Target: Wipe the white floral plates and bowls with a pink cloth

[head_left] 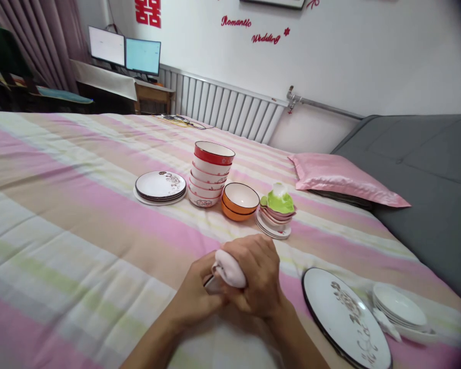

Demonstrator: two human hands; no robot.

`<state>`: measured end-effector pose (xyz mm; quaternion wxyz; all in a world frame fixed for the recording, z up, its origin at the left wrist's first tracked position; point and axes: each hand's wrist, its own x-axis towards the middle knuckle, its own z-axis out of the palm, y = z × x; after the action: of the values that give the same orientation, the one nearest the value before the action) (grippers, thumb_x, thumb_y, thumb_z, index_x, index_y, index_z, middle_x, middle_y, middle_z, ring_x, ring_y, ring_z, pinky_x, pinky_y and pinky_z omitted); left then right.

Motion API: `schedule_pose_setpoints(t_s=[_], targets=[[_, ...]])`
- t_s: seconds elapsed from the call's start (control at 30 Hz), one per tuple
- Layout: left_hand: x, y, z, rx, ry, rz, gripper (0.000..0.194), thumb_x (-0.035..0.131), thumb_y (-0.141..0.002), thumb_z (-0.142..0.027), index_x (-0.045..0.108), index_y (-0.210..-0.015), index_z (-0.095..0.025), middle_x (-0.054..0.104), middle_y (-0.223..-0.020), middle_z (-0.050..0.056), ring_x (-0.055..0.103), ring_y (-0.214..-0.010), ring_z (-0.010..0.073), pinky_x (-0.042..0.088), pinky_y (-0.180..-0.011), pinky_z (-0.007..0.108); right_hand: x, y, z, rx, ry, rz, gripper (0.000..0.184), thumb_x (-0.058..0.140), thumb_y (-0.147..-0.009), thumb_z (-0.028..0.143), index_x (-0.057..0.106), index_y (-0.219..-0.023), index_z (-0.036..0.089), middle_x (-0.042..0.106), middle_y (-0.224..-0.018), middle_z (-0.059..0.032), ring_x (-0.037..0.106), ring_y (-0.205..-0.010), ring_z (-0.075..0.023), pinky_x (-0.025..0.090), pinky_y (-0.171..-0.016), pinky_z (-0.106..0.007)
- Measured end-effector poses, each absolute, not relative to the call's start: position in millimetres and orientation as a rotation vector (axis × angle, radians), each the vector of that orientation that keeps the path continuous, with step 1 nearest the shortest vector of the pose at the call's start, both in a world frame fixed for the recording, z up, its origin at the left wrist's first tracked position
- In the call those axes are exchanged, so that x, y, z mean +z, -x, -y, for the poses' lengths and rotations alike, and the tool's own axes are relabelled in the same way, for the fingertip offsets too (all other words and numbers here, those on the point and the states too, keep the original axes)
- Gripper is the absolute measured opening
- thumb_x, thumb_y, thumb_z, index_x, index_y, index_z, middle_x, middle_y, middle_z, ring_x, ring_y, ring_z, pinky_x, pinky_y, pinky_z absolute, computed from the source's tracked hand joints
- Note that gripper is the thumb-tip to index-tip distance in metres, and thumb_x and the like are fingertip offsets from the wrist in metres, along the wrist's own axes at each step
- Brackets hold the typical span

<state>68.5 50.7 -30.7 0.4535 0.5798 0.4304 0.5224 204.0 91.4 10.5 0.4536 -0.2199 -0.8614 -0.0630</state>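
L hand (197, 294) & R hand (259, 274) clasped, grip closed round pale item (231, 269) over bed (88, 266).
Beyond: plate stack (159, 185), red-white bowls (209, 179), orange bowls (238, 205), green dish (280, 203); lg plate (348, 320) & sm white dishes (401, 307) at R.

Room lighting: even, moderately bright, source out of view. Shadows: soft, faint, across the bedspread (80, 256). Glare: pale sheen on the large plate (330, 307); satin highlights on the pink pillow (338, 171). Monitors (143, 55): glowing. Far left corner: dim. Right-hand corners: darkened. Edges: stretched, wide-angle. Stacked white dishes (401, 302), lower right: slightly soft.
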Motion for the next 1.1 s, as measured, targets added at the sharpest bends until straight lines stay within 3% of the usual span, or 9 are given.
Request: schedule_pose_setpoints(t_s=[0.1,0.2,0.37,0.53,0.73,0.9,1.1], targets=[[-38,-67,-51,1.265,-1.43,-1.108,0.004,0.054,-0.06,-0.014,0.051,-0.063,-0.014,0.049,-0.065,-0.001,0.042,-0.061,0.0109,0.04,-0.054,0.021,11,-197,-89,-0.119,0.552,2.169,0.031,0.056,-0.077,0.033,0.056,-0.104,0.02,0.066,-0.096,-0.0049,0.058,-0.088,-0.0205,0.038,-0.086,-0.038],[-42,-67,-53,1.221,-1.431,-1.124,0.007,0.052,-0.063,-0.017,0.049,-0.057,-0.013,0.046,-0.062,0.0,0.04,-0.06,0.0108,0.038,-0.053,0.022,7,-194,-90,-0.096,0.609,2.16,0.034,0.054,-0.079,0.035,0.055,-0.11,0.023,0.065,-0.105,-0.0046,0.057,-0.099,-0.0214,0.032,-0.099,-0.041],[-37,-69,-53,1.136,-1.424,-1.143,0.006,0.053,-0.066,-0.018,0.053,-0.063,-0.012,0.044,-0.061,-0.001,0.037,-0.058,0.0093,0.033,-0.05,0.02,-2,-195,-95,-0.051,0.707,2.045,0.034,0.056,-0.08,0.035,0.056,-0.112,0.022,0.061,-0.115,-0.0075,0.053,-0.111,-0.0254,0.027,-0.104,-0.047],[-33,-70,-52,1.066,-1.443,-1.169,0.022,0.058,-0.073,-0.027,0.048,-0.059,-0.013,0.036,-0.055,-0.003,0.031,-0.052,0.0066,0.028,-0.045,0.02,-10,-198,-104,0.203,0.811,1.798,0.029,0.052,-0.085,0.032,0.056,-0.112,0.021,0.061,-0.113,-0.0078,0.054,-0.11,-0.0235,0.034,-0.1,-0.045],[-34,-70,-50,1.047,-1.295,-1.212,0.033,0.064,-0.073,-0.041,0.061,-0.073,-0.007,0.056,-0.062,0.004,0.054,-0.058,0.0154,0.044,-0.052,0.025,-31,-199,-131,0.803,1.019,1.274,0.04,0.046,-0.086,0.049,0.064,-0.098,0.015,0.068,-0.094,-0.0068,0.063,-0.089,-0.0195,0.048,-0.08,-0.033],[-31,-70,-50,1.057,-1.289,-1.356,0.034,0.065,-0.072,-0.04,0.068,-0.078,-0.007,0.067,-0.071,0.008,0.062,-0.068,0.0229,0.05,-0.061,0.03,-40,-197,-143,1.247,1.087,0.867,0.048,0.052,-0.079,0.056,0.067,-0.097,0.013,0.072,-0.087,-0.0067,0.067,-0.075,-0.0193,0.053,-0.071,-0.031],[-32,-70,-50,1.091,-1.273,-1.381,0.033,0.065,-0.07,-0.041,0.069,-0.077,-0.009,0.067,-0.069,0.007,0.061,-0.067,0.022,0.048,-0.058,0.028,-41,-197,-140,1.22,1.135,0.921,0.054,0.048,-0.081,0.06,0.064,-0.105,0.014,0.071,-0.098,-0.008,0.067,-0.086,-0.021,0.053,-0.075,-0.031]])
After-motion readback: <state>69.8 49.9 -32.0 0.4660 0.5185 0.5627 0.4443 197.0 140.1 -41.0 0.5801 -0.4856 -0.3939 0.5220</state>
